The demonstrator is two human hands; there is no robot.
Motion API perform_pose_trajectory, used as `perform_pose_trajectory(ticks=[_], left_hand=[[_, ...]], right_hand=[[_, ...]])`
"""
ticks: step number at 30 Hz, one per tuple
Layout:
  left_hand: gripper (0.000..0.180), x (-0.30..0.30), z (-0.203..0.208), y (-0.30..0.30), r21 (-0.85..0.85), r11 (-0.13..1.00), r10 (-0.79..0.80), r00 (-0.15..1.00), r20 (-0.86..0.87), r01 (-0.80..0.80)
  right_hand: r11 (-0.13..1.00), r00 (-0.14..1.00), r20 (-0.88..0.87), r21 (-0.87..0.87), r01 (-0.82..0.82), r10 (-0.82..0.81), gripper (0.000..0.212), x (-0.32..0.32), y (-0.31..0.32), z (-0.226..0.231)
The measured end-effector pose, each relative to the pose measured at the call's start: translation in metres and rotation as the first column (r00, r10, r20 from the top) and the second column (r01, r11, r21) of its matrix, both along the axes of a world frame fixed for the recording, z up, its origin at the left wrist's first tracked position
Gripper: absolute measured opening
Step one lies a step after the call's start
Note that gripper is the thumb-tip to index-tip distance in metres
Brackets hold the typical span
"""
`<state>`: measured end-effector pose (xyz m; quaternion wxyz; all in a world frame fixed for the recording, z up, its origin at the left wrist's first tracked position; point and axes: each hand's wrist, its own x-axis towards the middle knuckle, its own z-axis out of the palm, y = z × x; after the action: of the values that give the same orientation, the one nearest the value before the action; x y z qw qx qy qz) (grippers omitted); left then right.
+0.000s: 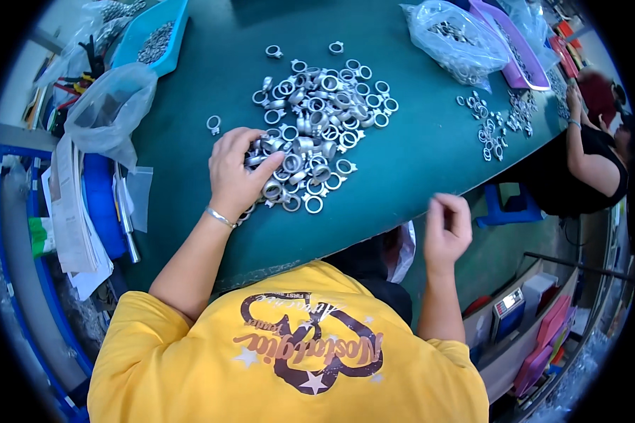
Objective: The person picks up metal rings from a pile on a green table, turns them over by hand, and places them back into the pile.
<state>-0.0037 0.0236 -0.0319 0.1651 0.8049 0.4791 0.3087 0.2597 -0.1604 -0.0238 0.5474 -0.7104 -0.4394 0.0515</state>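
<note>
A heap of silver metal ring clamps [317, 120], each with a small lug, lies on the green tabletop. My left hand [236, 169] rests at the heap's left edge, thumb apart from the fingers, touching rings there; some fingertips are hidden among them. Beyond the table's front edge, to the right, my right hand [448, 229] is raised with its fingers curled toward the thumb. Its fingertips are slightly blurred, and anything between them is too small to make out. A pale plastic bag [403, 254] shows partly below the table edge, left of that hand.
A turquoise tray [178, 44] of small parts and an open plastic bag [116, 106] stand at the left. At the far right are a filled clear bag [466, 67], a purple tray [534, 76] and loose rings [492, 137]. Another person [593, 162] sits beyond, near a blue stool [509, 204].
</note>
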Motion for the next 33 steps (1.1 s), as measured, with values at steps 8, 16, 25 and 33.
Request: perform_pose_trajectory(ticks=[8, 16, 25, 33], left_hand=[[0.037, -0.001, 0.006, -0.006, 0.016, 1.000, -0.016, 1.000, 0.003, 0.016], [0.036, -0.002, 0.004, -0.004, 0.018, 1.000, -0.020, 1.000, 0.014, 0.019], [0.038, -0.003, 0.005, -0.005, -0.011, 1.000, -0.014, 0.999, 0.030, 0.014], [0.038, -0.002, 0.004, -0.006, -0.012, 1.000, -0.008, 1.000, 0.026, 0.009]], right_hand=[[0.899, 0.874, 0.293, -0.331, -0.287, 0.387, 0.017, -0.052, 0.084, 0.005], [0.799, 0.675, -0.516, 0.029, -0.601, 0.527, 0.011, -0.045, 0.055, 0.004], [0.724, 0.152, -0.832, 0.356, -0.591, 0.533, 0.023, -0.049, 0.047, 0.014], [0.817, 0.081, -0.920, 0.297, -0.495, 0.383, 0.020, -0.049, 0.047, 0.006]])
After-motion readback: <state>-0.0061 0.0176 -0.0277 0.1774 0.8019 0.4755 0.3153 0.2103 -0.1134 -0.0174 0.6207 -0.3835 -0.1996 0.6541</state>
